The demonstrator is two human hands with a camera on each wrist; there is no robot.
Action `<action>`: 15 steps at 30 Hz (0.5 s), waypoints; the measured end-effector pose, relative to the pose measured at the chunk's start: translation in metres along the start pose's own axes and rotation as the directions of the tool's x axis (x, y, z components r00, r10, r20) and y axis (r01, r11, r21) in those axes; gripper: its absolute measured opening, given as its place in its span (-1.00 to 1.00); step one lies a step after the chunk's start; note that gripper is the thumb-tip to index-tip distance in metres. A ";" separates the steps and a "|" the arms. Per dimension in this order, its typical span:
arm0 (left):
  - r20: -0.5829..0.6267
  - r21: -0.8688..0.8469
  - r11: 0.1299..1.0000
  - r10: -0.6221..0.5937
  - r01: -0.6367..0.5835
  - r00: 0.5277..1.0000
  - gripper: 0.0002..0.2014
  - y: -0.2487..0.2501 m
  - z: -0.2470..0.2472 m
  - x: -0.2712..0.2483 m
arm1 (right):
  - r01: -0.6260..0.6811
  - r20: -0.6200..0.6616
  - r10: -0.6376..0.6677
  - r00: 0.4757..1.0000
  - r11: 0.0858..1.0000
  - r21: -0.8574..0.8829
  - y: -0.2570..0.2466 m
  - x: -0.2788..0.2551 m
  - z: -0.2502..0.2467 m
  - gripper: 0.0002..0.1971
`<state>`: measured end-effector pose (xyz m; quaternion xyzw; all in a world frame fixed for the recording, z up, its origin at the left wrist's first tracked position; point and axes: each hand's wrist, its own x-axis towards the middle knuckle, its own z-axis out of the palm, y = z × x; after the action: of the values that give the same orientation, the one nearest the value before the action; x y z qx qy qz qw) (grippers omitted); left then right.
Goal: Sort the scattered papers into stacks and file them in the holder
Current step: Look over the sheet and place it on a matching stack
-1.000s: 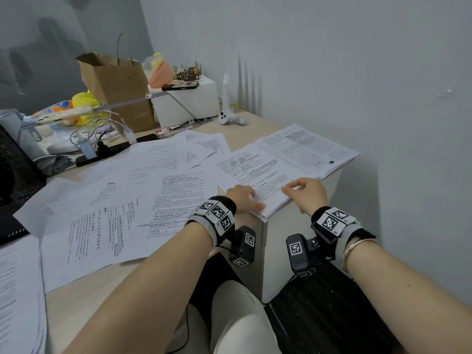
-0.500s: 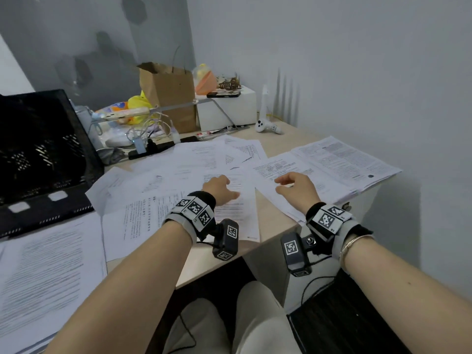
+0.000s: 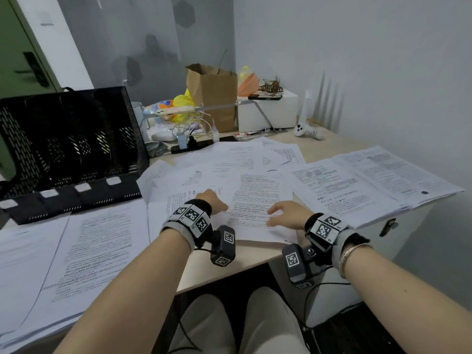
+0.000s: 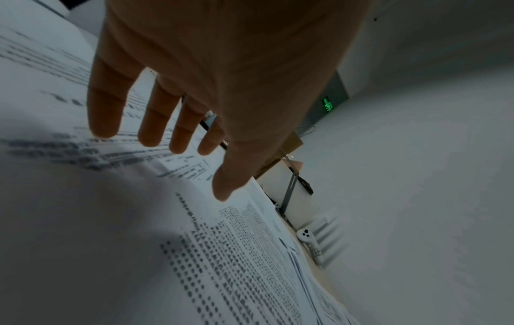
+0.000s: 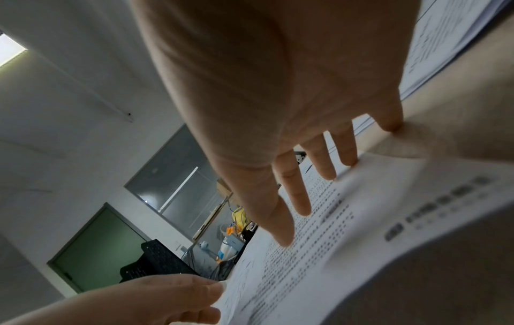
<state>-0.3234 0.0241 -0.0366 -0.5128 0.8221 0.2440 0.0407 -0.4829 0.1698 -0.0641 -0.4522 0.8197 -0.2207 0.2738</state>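
Observation:
White printed papers (image 3: 245,172) lie scattered across the desk. One sheet (image 3: 258,200) lies near the front edge between my hands. My left hand (image 3: 213,200) rests flat on the papers at its left side, its straight fingers (image 4: 105,114) spread over the print. On the same sheet (image 5: 347,230) my right hand (image 3: 283,215) lies flat, fingers (image 5: 319,162) extended. The black mesh file holder (image 3: 69,146) stands at the back left. Stacked papers (image 3: 378,182) lie on the right, and another stack (image 3: 63,251) on the left.
A brown paper bag (image 3: 212,93), a white box (image 3: 268,111), cables and small clutter (image 3: 184,129) fill the back of the desk. A white controller (image 3: 305,127) lies near the wall on the right. The desk's front edge (image 3: 229,272) is just below my wrists.
Both hands have left the right-hand stack and moved left onto the sheet in the middle. The view has swung left, bringing the black holder and left stack into sight.

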 end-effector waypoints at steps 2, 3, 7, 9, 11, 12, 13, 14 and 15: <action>0.040 0.006 1.000 -0.004 0.003 0.999 -0.47 0.001 0.004 -0.002 | -0.012 0.019 0.013 1.000 1.000 -0.029 0.000 0.000 0.002 -0.54; 0.050 0.005 1.000 0.002 -0.002 0.999 -0.52 0.001 0.005 -0.003 | -0.009 0.023 0.010 1.000 0.999 -0.046 0.000 0.000 0.002 -0.54; 0.070 -0.068 0.998 0.015 -0.010 0.997 -0.76 0.001 0.009 -0.004 | 0.007 0.046 -0.004 0.999 0.997 -0.075 -0.003 0.000 0.005 -0.57; 0.066 -0.115 0.993 0.016 -0.008 0.998 -0.76 0.001 0.010 -0.006 | 0.006 0.048 -0.003 0.999 0.998 -0.055 -0.006 0.002 0.006 -0.58; 0.081 -0.181 0.983 0.031 -0.016 0.996 -0.74 -0.002 0.010 -0.006 | 0.018 0.051 -0.015 0.999 0.998 -0.058 -0.010 0.005 0.008 -0.57; 0.094 -0.208 0.978 0.036 -0.016 0.995 -0.71 -0.003 0.010 -0.007 | 0.025 0.056 -0.022 0.998 0.998 -0.057 -0.013 0.007 0.009 -0.57; 0.096 -0.226 0.974 0.054 -0.031 0.994 -0.69 -0.003 0.010 -0.009 | 0.032 0.061 -0.028 0.998 0.998 -0.055 -0.015 0.008 0.011 -0.57; 0.094 -0.216 0.975 0.067 -0.045 0.993 -0.68 -0.003 0.009 -0.009 | 0.036 0.062 -0.033 0.998 0.998 -0.048 -0.017 0.009 0.013 -0.57; 0.084 -0.198 0.978 0.089 -0.071 0.992 -0.68 -0.004 0.009 -0.008 | 0.041 0.061 -0.039 0.997 0.998 -0.040 -0.019 0.009 0.014 -0.57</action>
<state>-0.3178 0.0333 -0.0428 -0.4691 0.8115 0.3480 0.0187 -0.4656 0.1509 -0.0655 -0.4805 0.8063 -0.1953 0.2845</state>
